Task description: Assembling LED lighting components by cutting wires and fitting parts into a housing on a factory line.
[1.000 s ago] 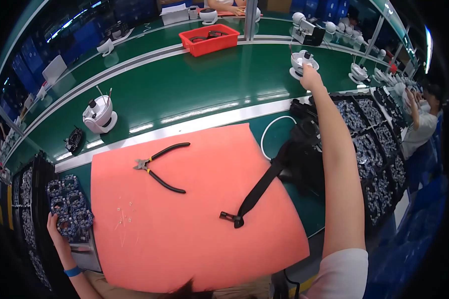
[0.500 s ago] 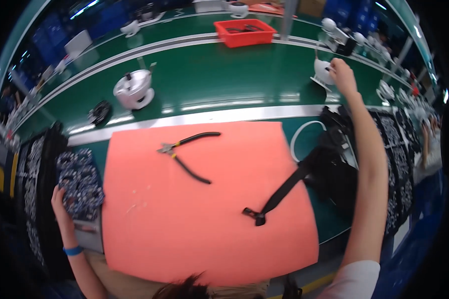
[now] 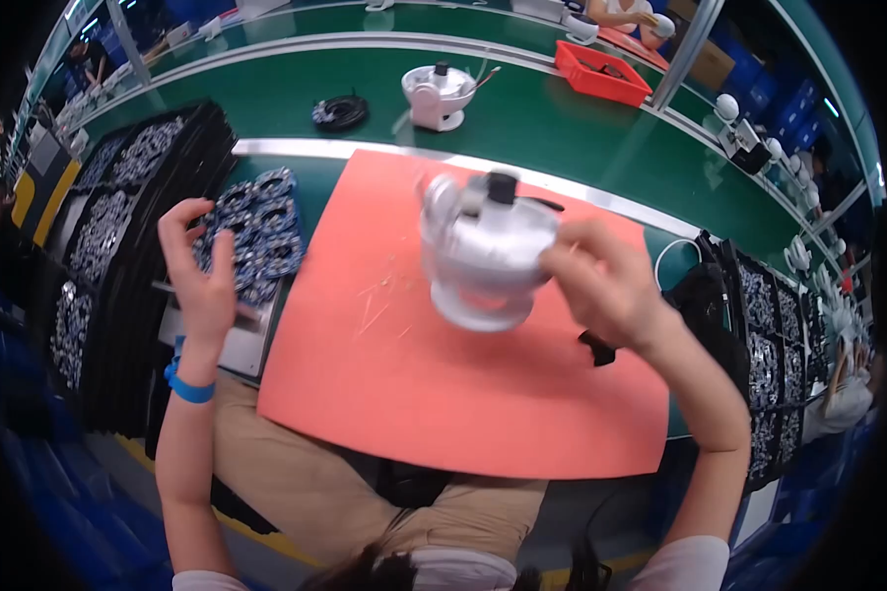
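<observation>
Over the salmon-coloured mat (image 3: 365, 384), my right hand (image 3: 611, 281) grips a white rounded plastic housing (image 3: 483, 261) by its right side. The housing has a black knob on top and a ring-shaped foot; it is blurred by motion. A black handle end, apparently of the cutting pliers (image 3: 544, 203), shows behind it, and the rest is hidden. Under my right wrist lies a piece of black strap (image 3: 598, 349). My left hand (image 3: 205, 286) is raised with fingers apart, holding nothing, beside a stack of blue circuit boards (image 3: 258, 231).
Beyond the mat, a second white housing (image 3: 439, 98) and a coil of black cable (image 3: 341, 112) rest on the green bench. A red tray (image 3: 601, 75) stands farther right. Black trays of parts (image 3: 118, 217) flank me on the left, others (image 3: 764, 335) on the right. A co-worker sits opposite.
My right hand has come back from the far right of the bench, bringing the white housing over the mat. My left hand has lifted off the circuit boards. The view has swung left.
</observation>
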Demonstrator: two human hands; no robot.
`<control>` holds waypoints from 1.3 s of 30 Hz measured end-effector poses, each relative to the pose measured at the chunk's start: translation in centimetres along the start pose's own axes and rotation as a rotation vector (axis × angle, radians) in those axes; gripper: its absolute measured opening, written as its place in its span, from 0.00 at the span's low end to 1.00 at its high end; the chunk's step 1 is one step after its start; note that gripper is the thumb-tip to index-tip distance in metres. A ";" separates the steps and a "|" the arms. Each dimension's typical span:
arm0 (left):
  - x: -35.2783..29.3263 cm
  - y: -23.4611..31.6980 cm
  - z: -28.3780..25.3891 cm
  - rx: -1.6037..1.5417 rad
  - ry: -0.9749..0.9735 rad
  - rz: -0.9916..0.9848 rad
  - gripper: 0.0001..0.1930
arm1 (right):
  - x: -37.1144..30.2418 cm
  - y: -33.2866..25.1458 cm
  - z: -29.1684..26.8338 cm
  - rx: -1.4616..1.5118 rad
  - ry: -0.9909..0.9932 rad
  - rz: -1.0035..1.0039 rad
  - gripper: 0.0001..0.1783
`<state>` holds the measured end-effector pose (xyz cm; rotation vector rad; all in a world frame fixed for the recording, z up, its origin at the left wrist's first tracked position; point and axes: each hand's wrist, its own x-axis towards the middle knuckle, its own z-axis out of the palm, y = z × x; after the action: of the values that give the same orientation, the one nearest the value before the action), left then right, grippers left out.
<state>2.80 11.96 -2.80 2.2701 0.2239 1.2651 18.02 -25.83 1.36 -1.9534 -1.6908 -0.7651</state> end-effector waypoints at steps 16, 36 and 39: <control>-4.0 5.7 0.7 -0.382 -0.280 0.461 0.16 | -2.0 -4.6 2.2 0.328 -0.091 0.196 0.13; -6.9 12.8 2.5 0.059 -0.572 0.882 0.11 | -0.5 5.3 8.0 -0.377 -0.664 0.654 0.13; -6.5 12.4 1.7 -0.029 -0.590 0.746 0.09 | 0.2 3.4 6.2 -0.264 -0.434 0.758 0.07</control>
<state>-0.70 -1.64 -1.86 2.6733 -0.9135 0.8075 22.19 -22.17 -3.10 -2.8227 -0.9008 -0.2904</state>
